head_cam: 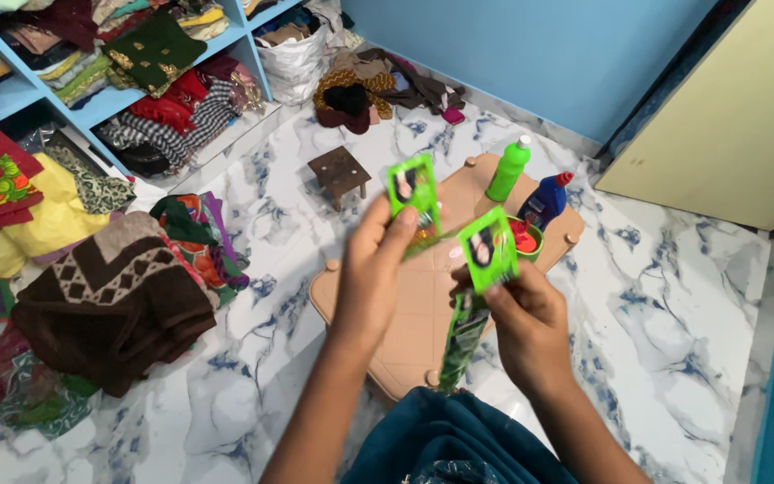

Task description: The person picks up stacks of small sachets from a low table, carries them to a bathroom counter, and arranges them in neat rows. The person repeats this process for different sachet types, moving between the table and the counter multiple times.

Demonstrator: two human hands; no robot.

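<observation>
pinching green sachet strip [477, 269], left hand [371, 273] and right hand [523, 324]; strip hangs mostly vertical.

the floor [674, 296] was white marble veined with grey-blue. a blue wall [530, 45] stood at twelve o'clock, a pale yellow door [736, 116] at two o'clock, and blue shelves [91, 99] stuffed with folded cloth at ten o'clock. a small brown stool [339, 170] sat near centre.
</observation>
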